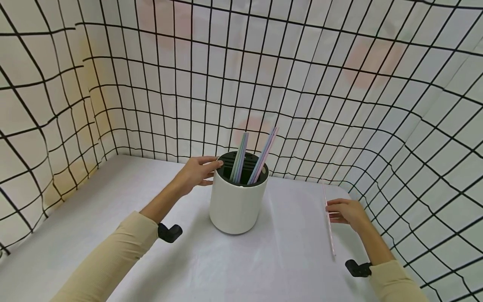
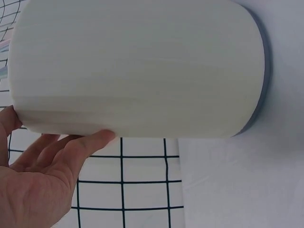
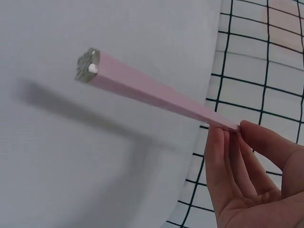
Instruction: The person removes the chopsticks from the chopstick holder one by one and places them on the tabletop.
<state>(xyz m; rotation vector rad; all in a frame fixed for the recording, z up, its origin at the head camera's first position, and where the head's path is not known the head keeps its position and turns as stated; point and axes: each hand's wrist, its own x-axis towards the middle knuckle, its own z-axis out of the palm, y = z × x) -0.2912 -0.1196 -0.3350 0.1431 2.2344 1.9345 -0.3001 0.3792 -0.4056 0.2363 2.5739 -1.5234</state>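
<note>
Steadying the white holder point(image 1: 237, 205) with your left hand's point(image 1: 198, 173) straight fingers on its rim, your right hand point(image 1: 345, 213) pinches a pink stick point(image 3: 156, 92) clear of the desk point(image 1: 286, 260).

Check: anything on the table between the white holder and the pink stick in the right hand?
Nothing: head view shows only bare table between the white holder and the pink stick.

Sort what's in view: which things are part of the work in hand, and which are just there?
In use:
- white holder, left hand touching its rim
- pink stick, pinched by right hand
- pastel sticks standing in the holder

Just there:
- white table
- checked cloth backdrop
</note>
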